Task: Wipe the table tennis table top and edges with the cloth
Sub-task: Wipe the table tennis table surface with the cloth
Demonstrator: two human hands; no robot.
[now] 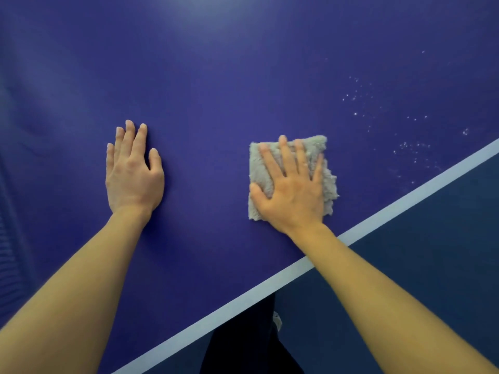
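The cloth [258,166], a pale grey, fluffy square folded flat, lies on the blue counter [216,90] right of centre, a little way in from its near edge. The right hand [293,195] presses down on it with the palm flat and the fingers straight and fanned out. The thumb lies over the cloth's left border, and frayed pile shows past the fingers on the far and right sides.

The left hand [133,176] rests palm-down on the bare counter, well apart from the cloth to the left. Its fingers are straight and close together, and it holds nothing.

The counter top is smooth, matt and deep blue. A soft glare [205,12] sits at its far side. A scatter of small white specks [359,95] lies far and right of the cloth, reaching toward the edge.

A white stripe [405,203] marks the counter's near edge and runs on a slant from near left to far right. The right forearm crosses over it. Wide open surface stretches far and left of both hands.

Beyond the stripe is a dark blue floor [432,265]. A dark trouser leg [243,333] and a pale sliver of shoe [277,319] show just below the edge. At the far left margin a blurred ribbed band [5,238] appears; I cannot tell what it is.
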